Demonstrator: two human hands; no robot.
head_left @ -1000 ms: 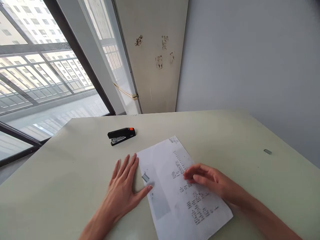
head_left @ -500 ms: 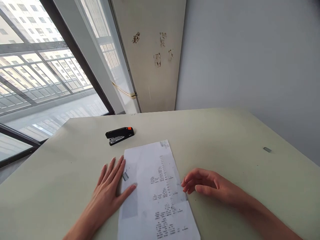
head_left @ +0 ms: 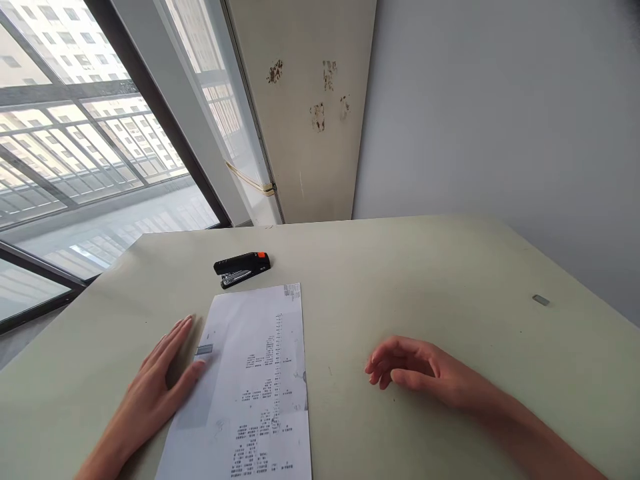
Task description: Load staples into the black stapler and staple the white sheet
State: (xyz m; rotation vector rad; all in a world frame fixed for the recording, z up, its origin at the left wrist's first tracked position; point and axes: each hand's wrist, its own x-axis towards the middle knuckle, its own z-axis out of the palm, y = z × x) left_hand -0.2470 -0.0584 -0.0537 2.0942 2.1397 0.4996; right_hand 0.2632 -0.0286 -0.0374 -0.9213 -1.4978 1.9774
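A sheet of printed paper (head_left: 245,393), perhaps several layers, lies flat on the pale table, its text upside down to me. My left hand (head_left: 155,383) rests at its left edge, fingers stretched out and the thumb reaching over the paper. A small grey strip (head_left: 205,349) shows on the paper just above that thumb. To the right of the sheet, my right hand (head_left: 413,367) is held with loosely curved fingers, thumb apart from them and nothing inside. Beyond the paper's top edge sits a black stapler (head_left: 243,270) with an orange patch.
Another small grey strip (head_left: 541,300) lies on the table (head_left: 425,267) at the right. Behind the table stand a grey wall (head_left: 490,113) and a beige panel (head_left: 305,160) with brown marks. A window with a dark frame (head_left: 165,113) is on the left.
My left hand has moved left, and the paper has slid left with it, turning slightly and away from my right hand. My right hand and the stapler have stayed put.
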